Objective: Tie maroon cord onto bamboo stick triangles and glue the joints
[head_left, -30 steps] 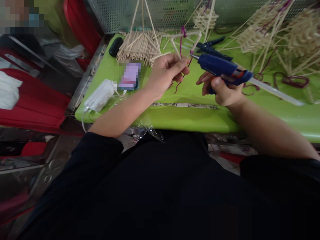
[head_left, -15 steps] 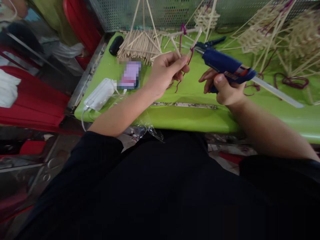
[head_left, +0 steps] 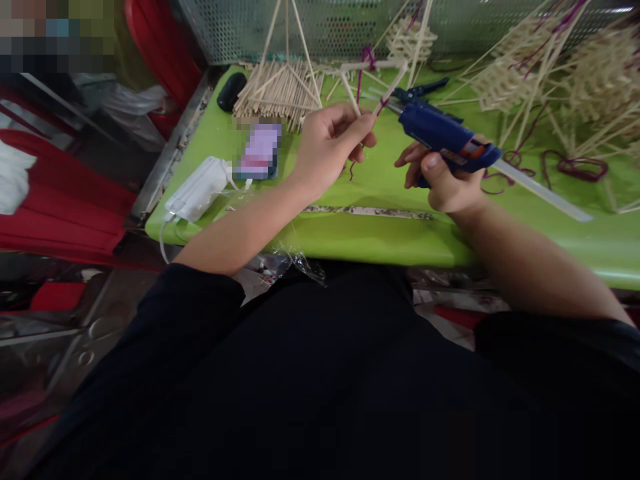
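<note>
Between the thumb and fingers of my left hand (head_left: pixel 335 143) is pinched a small frame of pale wooden sticks (head_left: pixel 373 65), with purple yarn (head_left: pixel 369 57) tied round it. My right hand (head_left: pixel 447 177) is closed round the handle of a blue hot glue gun (head_left: pixel 445 133). A long translucent glue stick (head_left: pixel 547 190) juts from the gun's rear. The gun's nozzle points left, close to the frame's right-hand stick; whether they touch I cannot tell. My left fingertips hide the lower ends of the frame.
On the green table (head_left: pixel 360 237) lie a pile of wooden sticks (head_left: pixel 275 93), a phone (head_left: pixel 263 147), a white adapter (head_left: pixel 197 190) and a black object (head_left: pixel 231 92). Dark pliers (head_left: pixel 427 87) lie behind the gun. Several stick structures (head_left: pixel 505 80) fill the right back. A red chair (head_left: pixel 55 200) stands left.
The glue gun and my right hand have shifted slightly left. The stick frame stays pinched in my left hand, tilted a little differently. The whole view has moved slightly.
</note>
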Demonstrator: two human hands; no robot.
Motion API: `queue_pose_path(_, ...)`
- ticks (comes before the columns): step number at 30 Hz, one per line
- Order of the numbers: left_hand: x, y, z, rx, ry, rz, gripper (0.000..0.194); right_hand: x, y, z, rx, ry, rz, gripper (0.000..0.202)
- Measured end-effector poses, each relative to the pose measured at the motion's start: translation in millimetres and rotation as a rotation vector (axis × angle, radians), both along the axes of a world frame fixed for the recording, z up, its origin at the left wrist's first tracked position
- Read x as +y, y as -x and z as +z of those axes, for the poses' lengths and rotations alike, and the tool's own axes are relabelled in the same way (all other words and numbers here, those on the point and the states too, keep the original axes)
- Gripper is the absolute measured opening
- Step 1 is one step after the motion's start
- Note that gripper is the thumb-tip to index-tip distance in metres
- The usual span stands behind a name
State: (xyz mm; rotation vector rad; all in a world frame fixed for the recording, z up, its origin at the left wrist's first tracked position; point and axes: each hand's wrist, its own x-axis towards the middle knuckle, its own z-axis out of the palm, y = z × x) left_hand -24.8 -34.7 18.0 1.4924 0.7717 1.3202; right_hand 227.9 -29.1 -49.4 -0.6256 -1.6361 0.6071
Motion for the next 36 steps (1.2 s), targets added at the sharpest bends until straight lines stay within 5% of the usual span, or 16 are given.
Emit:
queue_pose_path(14,16.1,-0.6,-16.5,-0.121,-0.156,-0.061,0.018,-8.8,0.6,9.8,-0.056,0.038,0.003,0.050)
queue_pose_path(26,17.4,-1.7,-19.6,-0.045,-0.273,0.053,0.020,-10.2,-1.5,10.4,-0.085,-0.050,0.005,0.038)
queue_pose_path(36,15.5,-2.6,-19.8,-0.042,-0.282,0.083,0.023,-14.6,-12.1,9.2,-0.227,0.066,-0.085,0.044)
